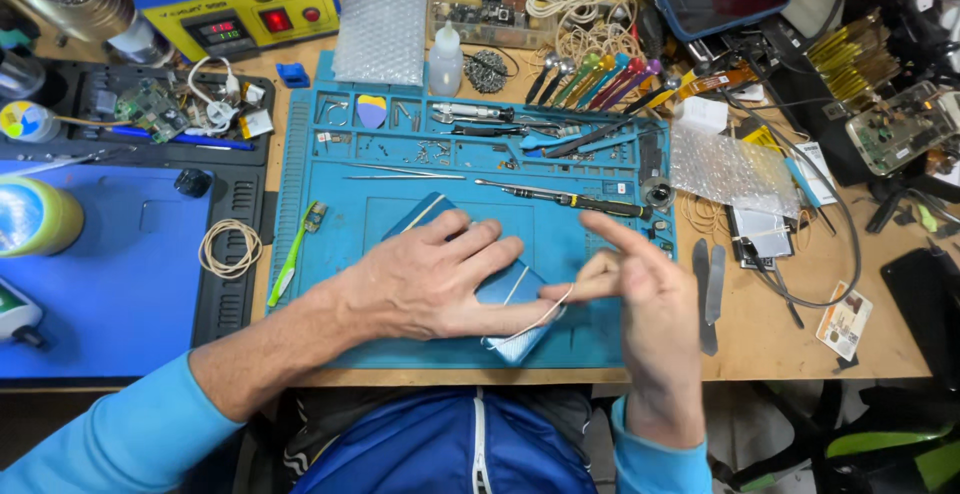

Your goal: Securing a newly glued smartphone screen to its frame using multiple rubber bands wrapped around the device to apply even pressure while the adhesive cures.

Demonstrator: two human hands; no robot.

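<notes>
Left hand (425, 279) presses flat on the blue phone (510, 299) at mat (330, 349) centre; right hand (650, 299) pinches the rubber band (535, 322); best stretched evenly.

Two bare hands — left hand (425, 279), right hand (655, 309) — no rings, no gloves. Light blue long sleeves (125, 434) reach the forearms. Near edge: darker blue garment (450, 449) with pale centre zip.

Teal blue work mat (330, 204), blue phone (505, 289), white rubber band (540, 316), green toothbrush (290, 259), yellow-and-blue machine (240, 4)
</notes>
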